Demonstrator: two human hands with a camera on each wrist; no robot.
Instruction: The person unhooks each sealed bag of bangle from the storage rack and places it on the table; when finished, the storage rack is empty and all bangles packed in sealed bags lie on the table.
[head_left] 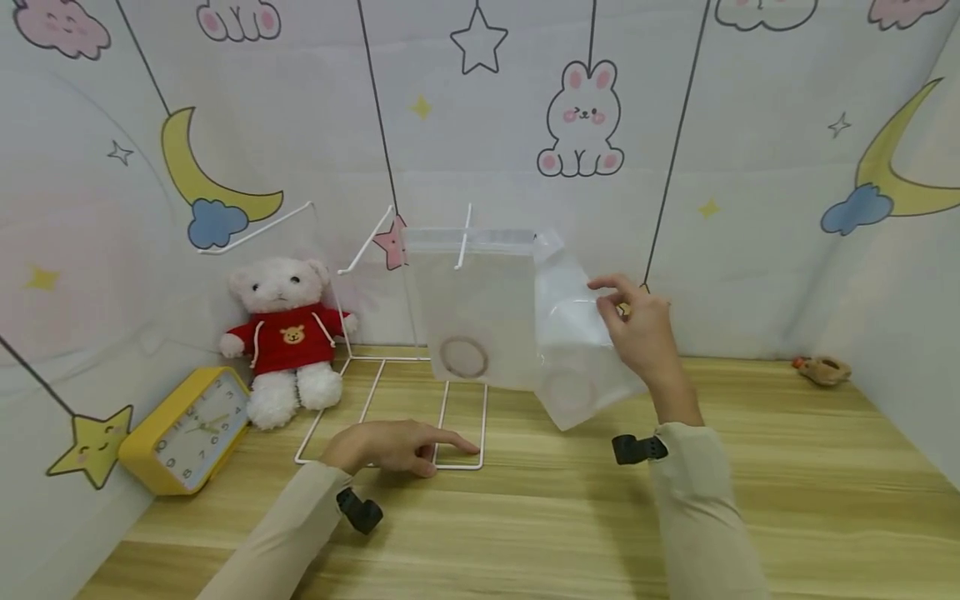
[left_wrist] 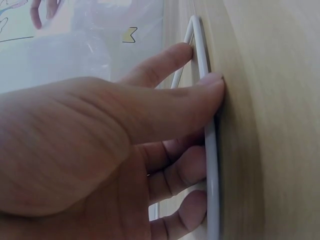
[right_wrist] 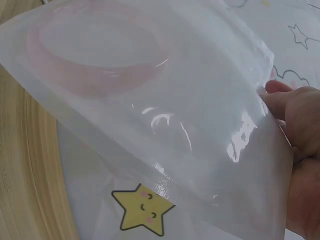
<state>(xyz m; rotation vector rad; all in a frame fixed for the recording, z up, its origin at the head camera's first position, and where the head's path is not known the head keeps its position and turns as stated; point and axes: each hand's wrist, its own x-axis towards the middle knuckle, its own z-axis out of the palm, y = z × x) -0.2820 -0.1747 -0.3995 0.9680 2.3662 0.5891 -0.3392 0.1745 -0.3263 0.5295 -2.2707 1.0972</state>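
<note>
A white wire rack (head_left: pixel 482 429) stands on the table, with prongs sticking out at the top. My left hand (head_left: pixel 386 446) holds its front base bar, thumb (left_wrist: pixel 212 95) on the near side and fingertips behind it. From one prong hangs a frosted zip bag (head_left: pixel 491 308), a dark ring shape showing near its bottom. Beside that bag, my right hand (head_left: pixel 637 333) pinches the edge of a second frosted bag (head_left: pixel 573 333), which hangs tilted. A pink ring (right_wrist: pixel 110 75) shows through this bag in the right wrist view.
A white teddy bear (head_left: pixel 292 337) in a red sweater sits left of the rack, with a yellow alarm clock (head_left: pixel 183 429) closer to me. At the far right lies a small brown object (head_left: pixel 822 370). A printed curtain (head_left: pixel 510 150) backs the wooden table (head_left: pixel 540 525).
</note>
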